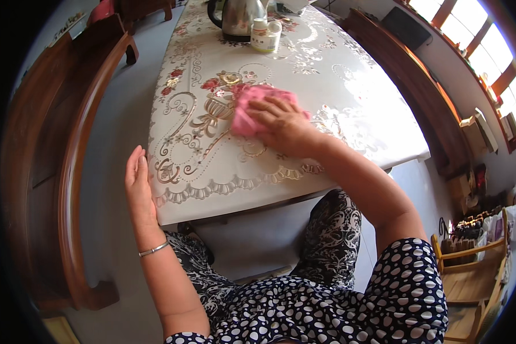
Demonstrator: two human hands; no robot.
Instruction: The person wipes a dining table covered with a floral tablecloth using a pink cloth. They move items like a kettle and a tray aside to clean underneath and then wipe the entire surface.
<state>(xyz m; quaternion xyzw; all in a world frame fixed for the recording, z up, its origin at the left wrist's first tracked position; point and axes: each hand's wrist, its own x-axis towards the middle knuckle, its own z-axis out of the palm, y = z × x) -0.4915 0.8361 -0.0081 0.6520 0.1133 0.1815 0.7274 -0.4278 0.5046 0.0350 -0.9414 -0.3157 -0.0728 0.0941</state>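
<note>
My right hand (pixel 278 123) bears down on a bunched pink cloth (pixel 247 117), holding it against the table. Its fingers curve over the cloth's top, and the thumb is hidden. The cloth lies on a glossy white tablecloth (pixel 212 160) printed with red roses and silver and gold scrolls. At the table's near left corner, my left hand (pixel 139 186) rests along the edge with its fingers stretched out and nothing in it. A silver bangle circles that wrist.
A steel kettle (pixel 241 20) with a black handle stands on the far part of the table, beside a white container (pixel 266 39). Wooden benches (pixel 92 114) line the left side. A dark wooden bench (pixel 407 74) runs along the right, and a wooden chair (pixel 470 269) stands at lower right.
</note>
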